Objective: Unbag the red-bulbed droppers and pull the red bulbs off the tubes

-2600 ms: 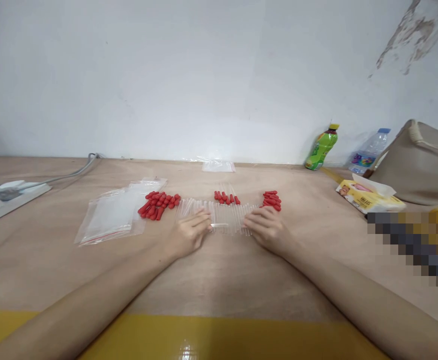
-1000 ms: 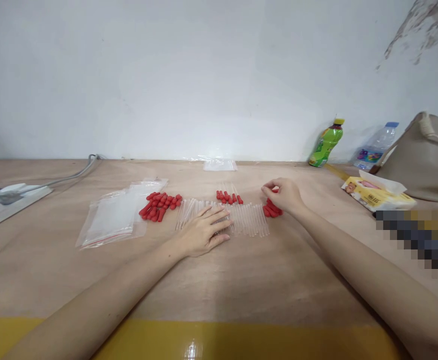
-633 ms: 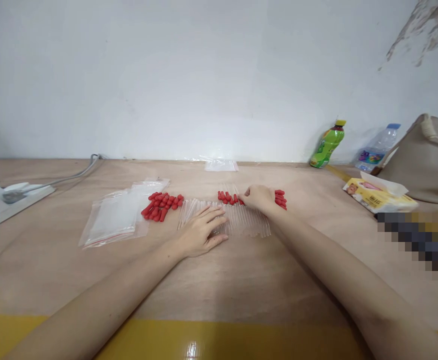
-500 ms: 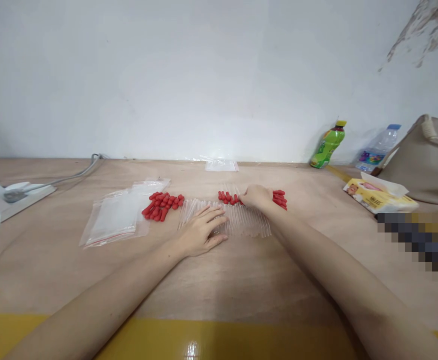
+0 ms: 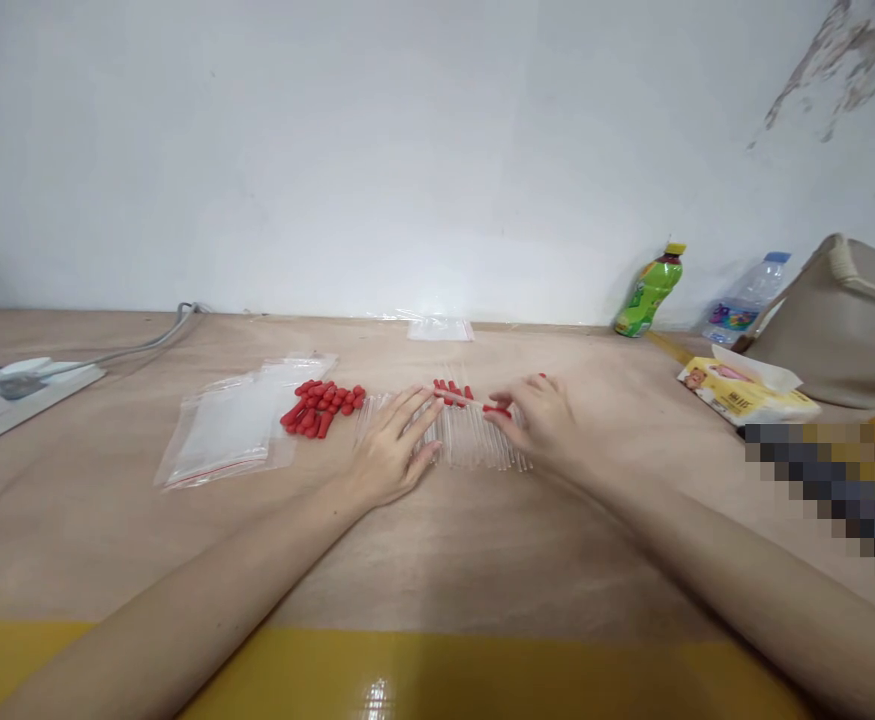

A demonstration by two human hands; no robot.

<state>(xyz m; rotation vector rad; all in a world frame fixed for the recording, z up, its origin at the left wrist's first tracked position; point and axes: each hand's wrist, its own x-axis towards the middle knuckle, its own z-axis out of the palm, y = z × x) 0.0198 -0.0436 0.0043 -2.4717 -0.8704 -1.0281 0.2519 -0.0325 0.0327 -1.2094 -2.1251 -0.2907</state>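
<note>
My left hand (image 5: pixel 396 450) lies with fingers stretched out over the left part of a row of clear thin tubes (image 5: pixel 474 440). In my right hand (image 5: pixel 542 415) a dropper is pinched by its red rubber bulb (image 5: pixel 495 409); its clear stem (image 5: pixel 456 397) points left, its tip close to my left fingertips. Whether the tip touches them I cannot tell. Behind the stem, several red bulbs (image 5: pixel 452 388) sit in line at the far ends of the tubes. A pile of loose red rubber bulbs (image 5: pixel 322 407) lies left of my left hand.
Clear zip bags (image 5: pixel 219 430) lie to the left, and another bag (image 5: pixel 441 330) is by the wall. A power strip (image 5: pixel 54 385) with cables stands far left. On the right are a green bottle (image 5: pixel 648 295), a water bottle (image 5: pixel 744 300), a tissue pack (image 5: pixel 748 390) and a beige bag (image 5: pixel 834 330).
My right hand has drawn back from the row and turned, now with a dropper stretched leftward. Fewer red bulbs show in the row. My left hand stays almost in place.
</note>
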